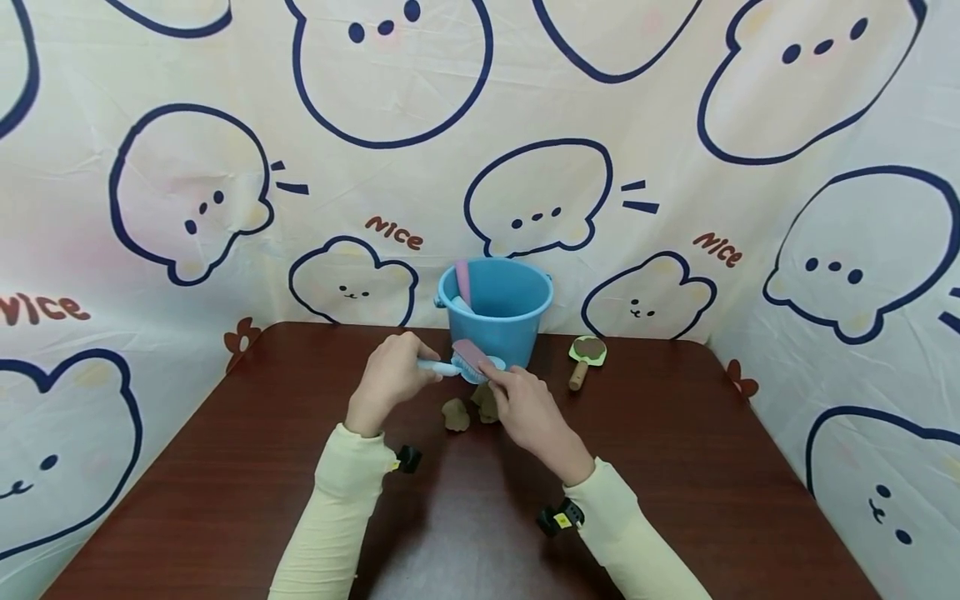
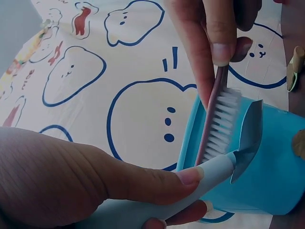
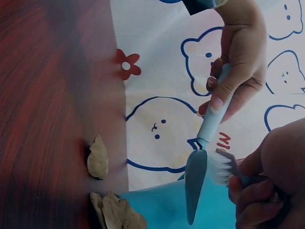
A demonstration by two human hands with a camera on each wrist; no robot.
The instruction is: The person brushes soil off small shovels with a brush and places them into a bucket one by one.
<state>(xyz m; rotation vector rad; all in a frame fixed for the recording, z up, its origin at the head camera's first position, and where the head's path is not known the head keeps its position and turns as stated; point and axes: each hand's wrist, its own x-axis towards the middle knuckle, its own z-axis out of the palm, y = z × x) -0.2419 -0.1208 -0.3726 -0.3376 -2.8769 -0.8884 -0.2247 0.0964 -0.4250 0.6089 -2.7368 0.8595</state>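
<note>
- The left hand (image 1: 393,371) is curling its thumb and fingers round the handle of a light blue shovel (image 2: 218,172).
- The right hand (image 1: 528,412) is pinching a pink brush (image 1: 468,354) by its handle.
- The brush is sitting right by the shovel, in front of the blue bucket (image 1: 498,337); I can't tell if they are touching.
- The head view is showing mostly the brush's pink back, but the left wrist view is showing its white bristles (image 2: 224,121) from the side, facing the shovel blade.
- The right wrist view is showing the shovel blade nearly edge-on.
- Two brown lumps (image 1: 455,414) are lying on the bench (image 1: 225,483), near the hands and the bucket.
- Only the head view is looking down into the bucket, where a pink handle (image 1: 463,282) is leaning on the rim.
- A green scoop (image 1: 587,352) is lying to the right of the bucket.
- Behind everything, a cloth with bear faces (image 1: 420,183) is hanging.
</note>
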